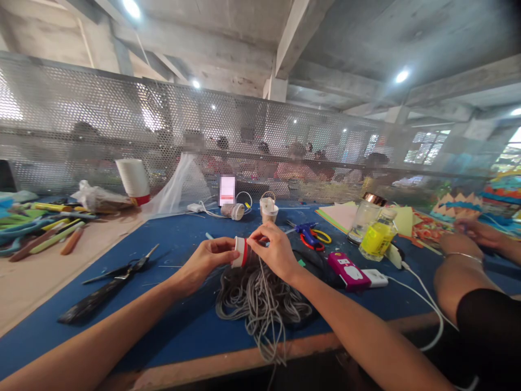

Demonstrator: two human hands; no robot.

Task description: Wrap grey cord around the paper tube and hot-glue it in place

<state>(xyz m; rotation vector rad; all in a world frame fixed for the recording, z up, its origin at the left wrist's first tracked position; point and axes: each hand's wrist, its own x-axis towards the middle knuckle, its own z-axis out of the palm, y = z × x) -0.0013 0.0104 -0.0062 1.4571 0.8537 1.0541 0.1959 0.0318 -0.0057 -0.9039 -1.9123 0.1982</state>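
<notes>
My left hand (208, 257) grips a small paper cup (240, 252) with a red band, held on its side above the blue table mat (179, 320). My right hand (275, 251) pinches a strand of grey cord against the cup's side. The strand runs down into a loose heap of grey cord (260, 301) lying on the mat just below both hands.
Black scissors (118, 273) lie to the left, a pink device (348, 270) with a white charger to the right. Beyond are a blue glue gun (308, 233), a glass jar (365, 217), a yellow bottle (377, 239), cord-wrapped cups (269, 209), stacked cups (133, 179). Another person's arms (468, 260) rest at right.
</notes>
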